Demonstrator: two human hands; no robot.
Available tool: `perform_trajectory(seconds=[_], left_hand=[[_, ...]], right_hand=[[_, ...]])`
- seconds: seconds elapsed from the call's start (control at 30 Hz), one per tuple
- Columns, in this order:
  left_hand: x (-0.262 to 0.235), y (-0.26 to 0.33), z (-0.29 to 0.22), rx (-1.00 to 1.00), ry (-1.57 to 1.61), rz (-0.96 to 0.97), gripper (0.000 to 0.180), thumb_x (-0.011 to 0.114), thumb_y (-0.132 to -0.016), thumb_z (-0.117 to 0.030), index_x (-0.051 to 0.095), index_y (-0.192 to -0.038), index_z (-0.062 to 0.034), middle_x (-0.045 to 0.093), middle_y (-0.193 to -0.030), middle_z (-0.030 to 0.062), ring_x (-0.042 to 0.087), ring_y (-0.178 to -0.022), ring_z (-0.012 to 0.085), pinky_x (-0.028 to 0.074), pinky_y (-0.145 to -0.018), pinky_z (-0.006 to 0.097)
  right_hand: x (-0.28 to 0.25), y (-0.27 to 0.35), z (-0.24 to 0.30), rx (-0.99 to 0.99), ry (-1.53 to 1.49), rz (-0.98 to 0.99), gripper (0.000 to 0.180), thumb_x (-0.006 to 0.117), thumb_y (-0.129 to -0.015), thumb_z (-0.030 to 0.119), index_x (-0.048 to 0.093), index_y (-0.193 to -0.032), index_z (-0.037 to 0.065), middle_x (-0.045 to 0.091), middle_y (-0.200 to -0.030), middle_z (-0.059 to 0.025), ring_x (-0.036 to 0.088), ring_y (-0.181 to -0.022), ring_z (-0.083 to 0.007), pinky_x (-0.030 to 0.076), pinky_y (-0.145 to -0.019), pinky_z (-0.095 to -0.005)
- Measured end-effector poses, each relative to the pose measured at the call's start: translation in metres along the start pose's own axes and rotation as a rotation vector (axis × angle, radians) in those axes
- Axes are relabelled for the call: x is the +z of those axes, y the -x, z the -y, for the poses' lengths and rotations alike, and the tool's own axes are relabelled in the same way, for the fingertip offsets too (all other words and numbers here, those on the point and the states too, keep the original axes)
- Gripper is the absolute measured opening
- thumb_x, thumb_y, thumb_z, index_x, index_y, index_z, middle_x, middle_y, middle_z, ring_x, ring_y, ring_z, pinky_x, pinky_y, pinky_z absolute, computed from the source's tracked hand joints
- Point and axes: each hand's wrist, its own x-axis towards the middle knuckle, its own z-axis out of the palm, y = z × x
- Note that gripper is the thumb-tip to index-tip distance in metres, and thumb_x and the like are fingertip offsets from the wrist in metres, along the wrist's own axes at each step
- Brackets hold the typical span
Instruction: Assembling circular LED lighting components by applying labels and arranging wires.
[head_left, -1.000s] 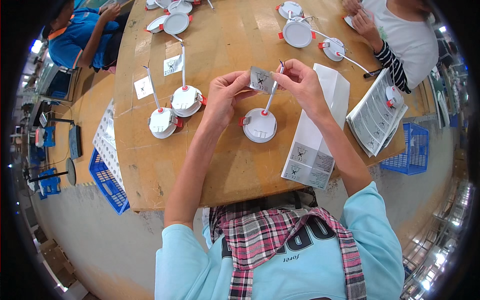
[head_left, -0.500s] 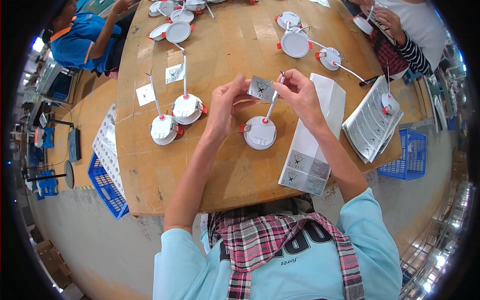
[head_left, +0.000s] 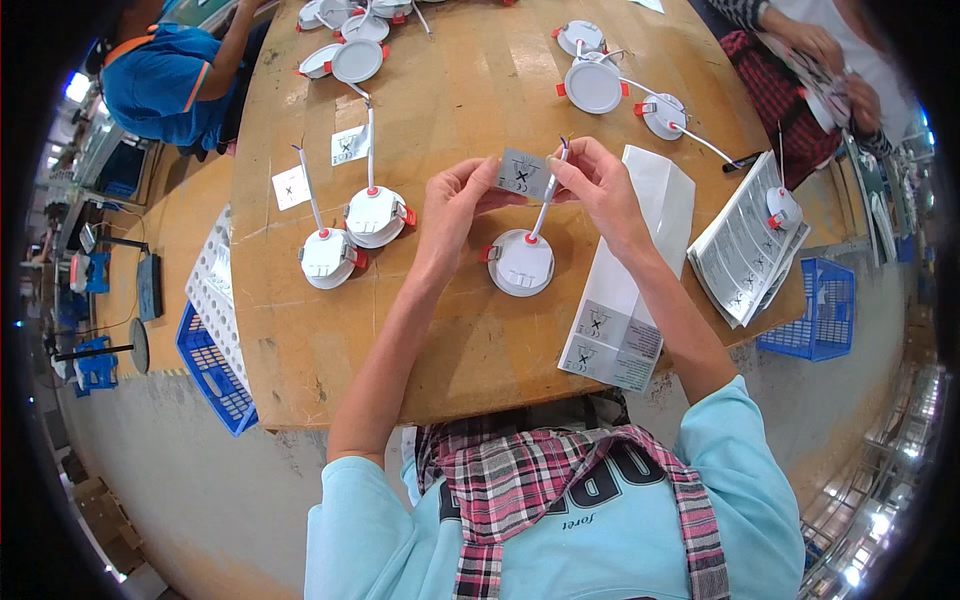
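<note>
A grey printed sticker is stretched between my hands beside the upright white cable of a round white downlight. My left hand pinches the sticker's left edge between thumb and fingers. At its right edge, my right hand is closed on the sticker, with thumb and fingertips right by the cable. The downlight lies back-up on the table, one red clip showing at its left. To the right, partly under my right forearm, lies a white backing strip with more grey stickers at its near end.
Two downlights with raised cables stand left, near two loose stickers. More downlights lie farther back. A stack of sticker sheets carries a downlight at the right edge. Blue baskets flank the table. Co-workers sit at both far sides.
My left thumb and fingers, slightly blurred before, now rest on the sticker's left edge. The sticker sits a little closer against the cable. The co-worker at right has lowered their hands.
</note>
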Motion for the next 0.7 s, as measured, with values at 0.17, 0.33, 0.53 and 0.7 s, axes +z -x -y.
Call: perform_trajectory(seconds=[0.17,0.33,0.53,0.7], left_hand=[[-0.0003,-0.0039,0.007,0.082,-0.065,-0.052,0.024,0.063,-0.089,-0.019,0.064,-0.098,0.004,0.067,-0.09,0.0127,0.067,-0.08,0.0172,0.054,-0.079,0.029],[-0.0014,-0.0043,0.0044,0.073,-0.084,-0.033,0.023,0.065,-0.087,-0.017,0.064,-0.096,0.0044,0.068,-0.088,0.012,0.067,-0.078,0.0165,0.054,-0.078,0.028],[-0.0001,-0.0033,0.0062,0.107,-0.066,-0.043,0.02,0.062,-0.088,-0.013,0.063,-0.092,0.0067,0.067,-0.085,0.013,0.067,-0.074,0.0176,0.056,-0.072,0.03],[0.0012,-0.0061,0.0088,0.077,-0.027,-0.023,0.021,0.06,-0.09,-0.015,0.062,-0.094,0.0059,0.068,-0.085,0.0134,0.067,-0.074,0.0186,0.055,-0.075,0.029]], right_hand=[[0.0019,0.0009,0.0018,-0.016,0.036,0.054,0.019,0.063,-0.087,0.012,0.052,-0.095,-0.001,0.063,-0.083,-0.0085,0.062,-0.073,-0.0117,0.052,-0.065,-0.0246],[-0.0011,-0.002,-0.0016,-0.007,0.027,0.102,0.019,0.064,-0.086,0.012,0.051,-0.094,0.0,0.063,-0.084,-0.0087,0.062,-0.074,-0.0119,0.051,-0.063,-0.0246],[0.0017,-0.0018,-0.0009,-0.002,-0.003,0.096,0.018,0.063,-0.087,0.011,0.052,-0.095,0.0,0.063,-0.084,-0.0088,0.062,-0.074,-0.0118,0.051,-0.064,-0.0247],[-0.0016,-0.0023,-0.0029,0.013,-0.038,0.098,0.019,0.063,-0.087,0.012,0.053,-0.097,-0.001,0.065,-0.084,-0.0092,0.062,-0.074,-0.0118,0.052,-0.065,-0.0245]])
